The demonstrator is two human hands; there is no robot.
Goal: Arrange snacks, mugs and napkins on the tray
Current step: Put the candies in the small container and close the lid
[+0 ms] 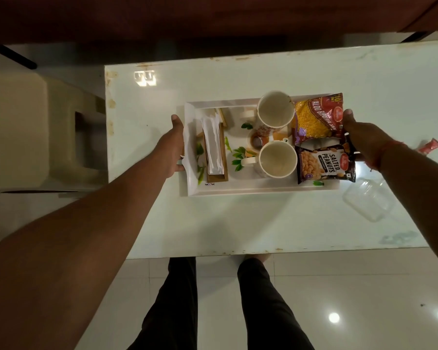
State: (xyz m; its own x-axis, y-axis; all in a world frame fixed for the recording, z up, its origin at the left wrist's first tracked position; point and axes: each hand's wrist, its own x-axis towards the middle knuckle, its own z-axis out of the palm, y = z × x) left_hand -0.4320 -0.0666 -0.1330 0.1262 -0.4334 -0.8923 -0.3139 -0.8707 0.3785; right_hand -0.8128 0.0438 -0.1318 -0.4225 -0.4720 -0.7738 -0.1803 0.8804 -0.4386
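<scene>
A white rectangular tray point(248, 190) lies on the white table point(238, 223). On it stand two empty white mugs, one farther point(275, 109) and one nearer point(278, 159). A wooden holder with white napkins point(213, 145) sits at the tray's left. At the right lie a yellow-red aloo bhujia packet point(316, 117) and a dark salted peanuts packet point(324, 164). My left hand point(175, 145) grips the tray's left edge. My right hand point(359, 140) grips the tray's right edge beside the packets, its fingers partly hidden.
A clear plastic container point(367, 200) lies on the table right of the tray. A small red sachet point(429, 146) sits at the far right. A beige stool point(48, 127) stands left of the table. My legs stand at the table's near edge.
</scene>
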